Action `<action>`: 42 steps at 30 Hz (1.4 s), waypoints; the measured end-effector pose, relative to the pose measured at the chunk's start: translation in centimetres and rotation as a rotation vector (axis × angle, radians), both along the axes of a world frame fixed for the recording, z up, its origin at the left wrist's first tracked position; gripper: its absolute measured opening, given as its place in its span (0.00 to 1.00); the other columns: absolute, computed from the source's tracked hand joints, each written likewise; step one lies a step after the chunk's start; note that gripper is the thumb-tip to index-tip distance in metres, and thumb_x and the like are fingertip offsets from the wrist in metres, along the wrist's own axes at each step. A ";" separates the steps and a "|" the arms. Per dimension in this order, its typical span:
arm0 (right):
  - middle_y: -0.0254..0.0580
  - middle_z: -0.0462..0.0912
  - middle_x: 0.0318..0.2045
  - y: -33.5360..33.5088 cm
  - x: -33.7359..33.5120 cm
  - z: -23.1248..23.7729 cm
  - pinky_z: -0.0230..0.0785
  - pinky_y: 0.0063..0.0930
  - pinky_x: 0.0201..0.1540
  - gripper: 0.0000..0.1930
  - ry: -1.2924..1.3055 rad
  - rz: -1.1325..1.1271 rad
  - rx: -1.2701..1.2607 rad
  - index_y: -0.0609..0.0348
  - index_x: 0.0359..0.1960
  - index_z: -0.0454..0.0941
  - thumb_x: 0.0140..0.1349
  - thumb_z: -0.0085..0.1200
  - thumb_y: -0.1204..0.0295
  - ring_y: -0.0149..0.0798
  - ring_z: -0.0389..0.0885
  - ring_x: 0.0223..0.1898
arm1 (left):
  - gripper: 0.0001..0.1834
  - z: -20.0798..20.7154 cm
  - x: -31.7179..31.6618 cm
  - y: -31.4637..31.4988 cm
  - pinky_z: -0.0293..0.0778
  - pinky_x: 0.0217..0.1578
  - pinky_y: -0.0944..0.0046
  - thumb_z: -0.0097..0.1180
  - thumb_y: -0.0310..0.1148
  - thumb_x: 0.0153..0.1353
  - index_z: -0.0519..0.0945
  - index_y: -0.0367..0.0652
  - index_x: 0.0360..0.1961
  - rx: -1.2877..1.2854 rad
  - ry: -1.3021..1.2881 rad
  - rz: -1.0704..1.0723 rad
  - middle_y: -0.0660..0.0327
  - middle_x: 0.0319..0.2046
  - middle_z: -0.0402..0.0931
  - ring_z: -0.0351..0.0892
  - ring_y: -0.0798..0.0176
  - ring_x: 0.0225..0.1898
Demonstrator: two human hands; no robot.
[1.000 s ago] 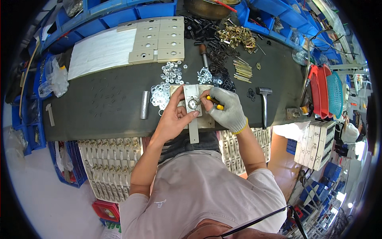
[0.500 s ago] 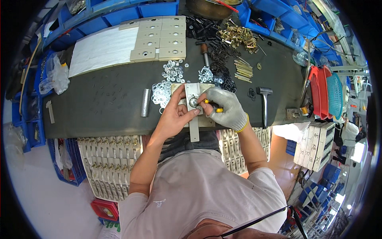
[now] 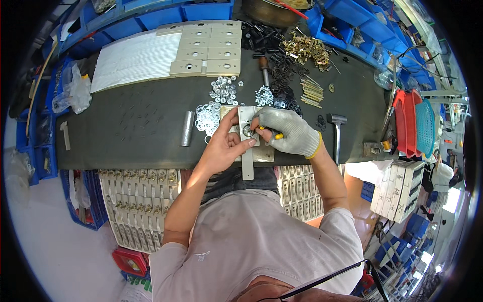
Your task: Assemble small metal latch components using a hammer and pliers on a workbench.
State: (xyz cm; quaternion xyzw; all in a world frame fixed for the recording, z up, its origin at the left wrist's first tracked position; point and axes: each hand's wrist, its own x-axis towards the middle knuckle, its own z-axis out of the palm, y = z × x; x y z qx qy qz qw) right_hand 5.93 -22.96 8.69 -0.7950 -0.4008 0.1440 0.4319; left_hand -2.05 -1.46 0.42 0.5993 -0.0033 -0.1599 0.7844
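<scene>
My bare left hand (image 3: pixel 225 143) grips the edges of a light metal lock plate (image 3: pixel 243 114) at the table's front edge, its thumb along the near side. A strip of the same pale metal (image 3: pixel 247 167) sticks out below the plate toward me. In the plate sits a round silver ring fitting (image 3: pixel 247 130). My right hand (image 3: pixel 289 132), in a grey-white glove with a yellow cuff, is closed around a yellow-handled tool (image 3: pixel 279 136). Its bare fingertips press at the ring fitting, and the tool's working end is hidden by the hand.
Left of the plate lie white rings (image 3: pixel 207 118) and a metal cylinder (image 3: pixel 187 129). Beyond are small silver parts (image 3: pixel 263 95), a wooden-handled screwdriver (image 3: pixel 264 70), brass parts (image 3: pixel 308 49) and stacked plates (image 3: pixel 209 48). A hammer (image 3: pixel 336 132) lies at right; blue bins (image 3: pixel 156 17) line the back.
My right hand has turned slightly and its glove reaches a little further over the plate. The left hand keeps its grip. The whole view has shifted slightly.
</scene>
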 end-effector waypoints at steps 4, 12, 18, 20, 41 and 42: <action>0.47 0.82 0.39 0.2 0.4 -0.1 0.77 0.43 0.46 0.08 -0.003 0.049 -0.044 0.60 0.44 0.80 0.63 0.59 0.75 0.54 0.84 0.43 | 0.50 0.2 -0.1 0.1 0.77 0.33 0.71 0.65 0.20 0.65 0.48 0.41 0.81 0.015 0.004 -0.007 0.47 0.71 0.63 0.76 0.75 0.36; 0.47 0.83 0.40 1.2 -2.8 -2.8 0.78 0.42 0.48 0.10 -0.341 -0.204 -0.107 0.58 0.42 0.81 0.62 0.64 0.71 0.52 0.84 0.45 | 0.49 0.1 0.1 0.0 0.78 0.33 0.70 0.65 0.20 0.65 0.49 0.41 0.81 -0.012 0.010 0.005 0.48 0.70 0.64 0.78 0.73 0.37; 0.46 0.82 0.32 2.0 -3.7 -0.6 0.78 0.39 0.36 0.15 -0.220 -0.523 -0.071 0.61 0.35 0.81 0.58 0.72 0.64 0.50 0.85 0.32 | 0.51 0.1 0.4 0.0 0.74 0.31 0.72 0.66 0.19 0.63 0.48 0.38 0.80 -0.010 -0.023 -0.015 0.48 0.68 0.68 0.73 0.75 0.31; 0.45 0.82 0.28 2.7 -3.3 -1.2 0.77 0.38 0.32 0.16 -0.382 -0.504 -0.012 0.60 0.33 0.81 0.57 0.73 0.62 0.50 0.84 0.27 | 0.50 -0.8 0.1 0.2 0.76 0.34 0.71 0.65 0.17 0.62 0.49 0.39 0.80 0.039 -0.026 0.014 0.48 0.68 0.67 0.75 0.75 0.34; 0.49 0.86 0.37 -8.9 6.4 -1.3 0.77 0.42 0.48 0.12 -0.344 -0.776 -0.058 0.58 0.41 0.85 0.66 0.63 0.62 0.52 0.86 0.42 | 0.50 -0.7 0.1 -0.3 0.81 0.35 0.69 0.62 0.16 0.64 0.44 0.36 0.80 -0.010 0.018 0.047 0.47 0.73 0.61 0.83 0.67 0.46; 0.50 0.86 0.39 -11.0 8.8 -2.6 0.76 0.44 0.50 0.12 -0.322 -0.916 -0.087 0.58 0.43 0.85 0.67 0.60 0.63 0.55 0.85 0.45 | 0.50 -0.7 0.1 -0.2 0.81 0.35 0.69 0.62 0.16 0.64 0.45 0.37 0.80 -0.007 0.021 0.040 0.47 0.73 0.61 0.83 0.66 0.47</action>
